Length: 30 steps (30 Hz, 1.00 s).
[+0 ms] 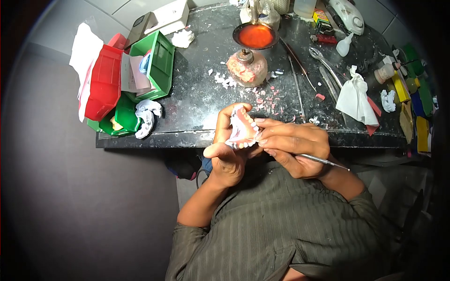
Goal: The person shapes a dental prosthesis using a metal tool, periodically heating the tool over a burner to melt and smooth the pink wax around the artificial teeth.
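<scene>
A pink wax denture (243,129) with white teeth set along its edge is gripped by my left hand (227,164), its fingers behind and thumb in front. My right hand (300,143) is closed around a thin metal dental carver (330,163). The carver's handle points down to the right, and its working end is at the teeth on the denture's right side. Fingertips of the right hand rest close against those teeth, hiding part of them. Both hands are just over the bench's front edge.
Behind the hands a glass spirit lamp (253,72) stands below a pan (236,40) of red melted wax. Pink and white scraps litter the black bench (197,100). Metal tools (298,89) and a white cloth (355,96) lie right; red (104,79) and green bins (161,65) stand left.
</scene>
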Each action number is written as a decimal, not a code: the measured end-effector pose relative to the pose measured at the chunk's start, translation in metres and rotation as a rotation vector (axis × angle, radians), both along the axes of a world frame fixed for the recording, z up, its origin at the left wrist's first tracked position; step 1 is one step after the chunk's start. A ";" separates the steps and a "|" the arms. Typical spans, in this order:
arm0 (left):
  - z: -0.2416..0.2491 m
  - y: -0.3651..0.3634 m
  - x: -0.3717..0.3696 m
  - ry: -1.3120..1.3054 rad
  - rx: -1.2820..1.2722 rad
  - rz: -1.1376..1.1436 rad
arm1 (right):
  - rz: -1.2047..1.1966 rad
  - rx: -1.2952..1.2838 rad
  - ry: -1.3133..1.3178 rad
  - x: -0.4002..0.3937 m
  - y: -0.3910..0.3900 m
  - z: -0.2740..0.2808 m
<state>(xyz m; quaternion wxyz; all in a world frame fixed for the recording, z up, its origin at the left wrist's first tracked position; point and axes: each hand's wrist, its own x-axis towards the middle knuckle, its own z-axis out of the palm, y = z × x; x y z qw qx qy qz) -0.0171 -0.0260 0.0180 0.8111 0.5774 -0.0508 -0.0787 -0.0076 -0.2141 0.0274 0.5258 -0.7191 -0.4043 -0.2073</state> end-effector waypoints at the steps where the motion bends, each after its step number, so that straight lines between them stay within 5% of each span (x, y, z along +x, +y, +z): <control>1: -0.001 -0.002 0.000 0.019 -0.026 0.000 | 0.003 -0.005 -0.003 0.001 0.001 0.001; 16: 0.007 -0.002 -0.001 0.027 0.072 -0.080 | -0.127 -0.038 -0.027 0.006 0.002 0.009; 22: 0.003 0.004 0.003 0.018 -0.035 -0.154 | 0.016 -0.114 -0.008 0.003 -0.002 0.014; 28: 0.005 0.005 0.005 0.007 -0.024 -0.186 | -0.154 -0.067 0.022 0.005 -0.002 0.012; 30: 0.005 0.006 0.005 0.032 -0.029 -0.184 | -0.002 -0.052 0.042 0.007 -0.005 0.014</control>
